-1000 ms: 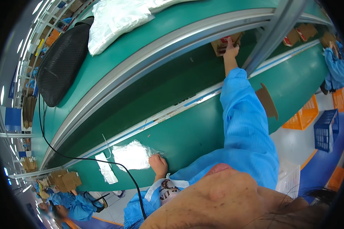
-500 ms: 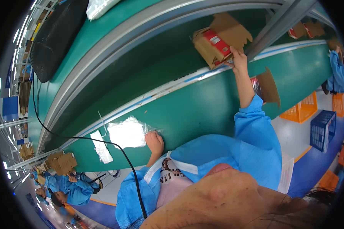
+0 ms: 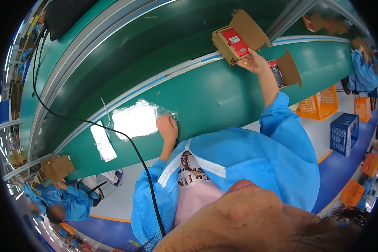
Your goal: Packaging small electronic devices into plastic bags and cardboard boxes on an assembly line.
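My right hand is at the near corner of an open cardboard box, fingers closed on its edge beside a red box lying inside. The cardboard lid stands folded back to the right. This box rests at the rail on the far side of the green belt. Close to my right forearm is a second open cardboard box with a dark and red item in it. My left hand lies on the belt, fingers curled together on the edge of a clear plastic bag that looks bright white from glare.
A narrow white packet lies left of the bag. A black cable hangs across the view. A metal post rises beyond the box. Orange and blue crates stand on the floor at right. Co-workers sit at both ends.
The view has shifted. My right hand has brought the cardboard box to a flatter position, with the red box's face showing more fully. My left hand stays at the plastic bag's edge.
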A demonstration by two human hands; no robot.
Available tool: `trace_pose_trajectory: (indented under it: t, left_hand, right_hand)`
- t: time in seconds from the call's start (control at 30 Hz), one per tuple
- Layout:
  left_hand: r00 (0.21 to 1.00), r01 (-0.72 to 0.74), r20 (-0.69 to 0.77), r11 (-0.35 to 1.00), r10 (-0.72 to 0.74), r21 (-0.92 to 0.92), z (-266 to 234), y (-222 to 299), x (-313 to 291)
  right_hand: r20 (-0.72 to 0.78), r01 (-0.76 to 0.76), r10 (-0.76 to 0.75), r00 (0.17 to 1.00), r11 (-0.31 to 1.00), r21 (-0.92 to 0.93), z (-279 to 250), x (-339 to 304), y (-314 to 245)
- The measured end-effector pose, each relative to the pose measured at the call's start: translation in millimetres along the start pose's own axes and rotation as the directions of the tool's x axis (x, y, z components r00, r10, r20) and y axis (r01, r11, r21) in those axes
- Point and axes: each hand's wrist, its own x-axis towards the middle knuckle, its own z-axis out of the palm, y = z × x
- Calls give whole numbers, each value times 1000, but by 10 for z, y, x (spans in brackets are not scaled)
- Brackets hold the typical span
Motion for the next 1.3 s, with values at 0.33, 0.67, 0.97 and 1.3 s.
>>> trace_pose_trajectory:
  t: [0.33, 0.67, 0.97, 1.3]
  left_hand:
    - [1000, 19, -24, 999, -18, 35, -25, -49, 0]
    - [1000, -3, -10, 992, 4, 123, -182, 104, 174]
    - [996, 35, 87, 999, -34, -11, 50, 191, 172]
    - [984, 109, 152, 985, -88, -135, -10, 216, 200]
  right_hand:
    - [428, 631, -799, 423, -79, -772, 515, -977, 1046]
    - [517, 717, -756, 401, -92, -691, 355, -1017, 1578]
    - [30, 34, -60, 998, 77, -996, -282, -1204, 1246]
    - [676, 391, -391, 625, -592, -704, 1526, -607, 1926]
